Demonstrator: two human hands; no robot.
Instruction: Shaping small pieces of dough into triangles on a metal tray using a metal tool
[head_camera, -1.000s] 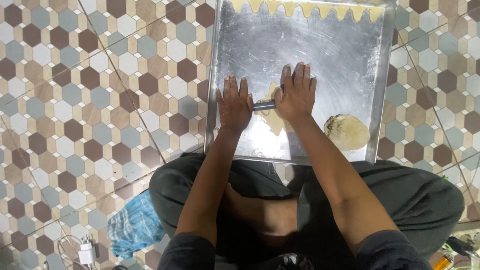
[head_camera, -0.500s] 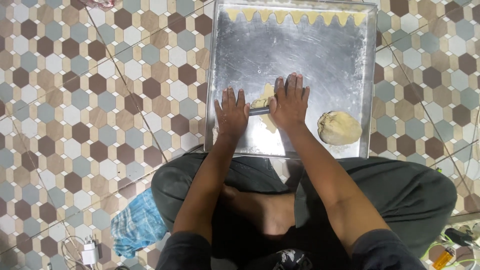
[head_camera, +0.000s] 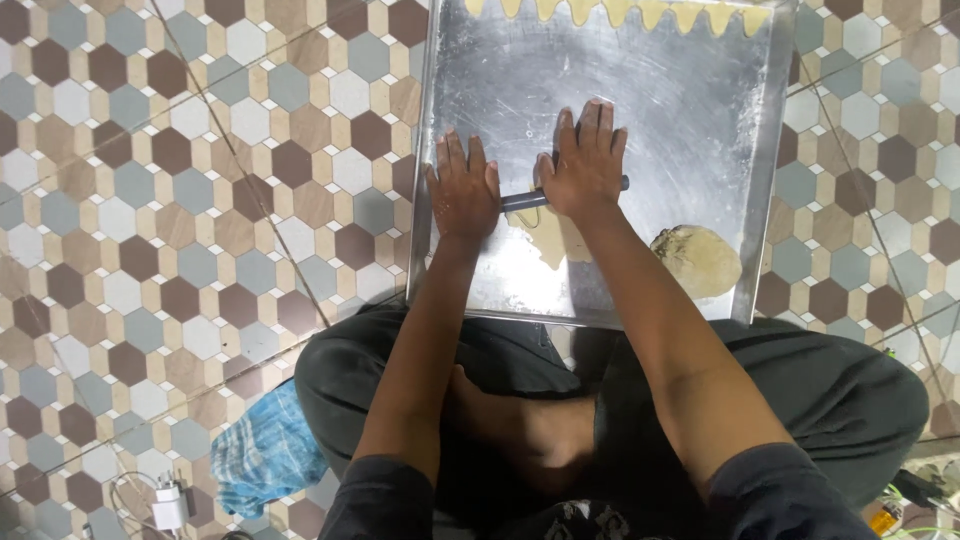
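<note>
A large metal tray (head_camera: 700, 120) lies on the tiled floor in front of my crossed legs. My left hand (head_camera: 463, 188) and my right hand (head_camera: 585, 165) press flat, fingers spread, on a thin grey rolling rod (head_camera: 522, 199) that spans between them. Under the rod lies a flattened piece of pale dough (head_camera: 550, 238). A rough ball of dough (head_camera: 697, 260) rests on the tray's near right corner. A row of cut dough triangles (head_camera: 640, 12) lines the tray's far edge.
The floor (head_camera: 200, 200) has hexagonal tiles in brown, beige and grey. A blue striped cloth (head_camera: 265, 450) lies by my left knee. A white charger with a cable (head_camera: 168, 503) sits at the lower left. Small items show at the lower right corner.
Both hands have pushed the rod a little farther away over the dough. The view has shifted slightly, so the tray sits higher in the frame.
</note>
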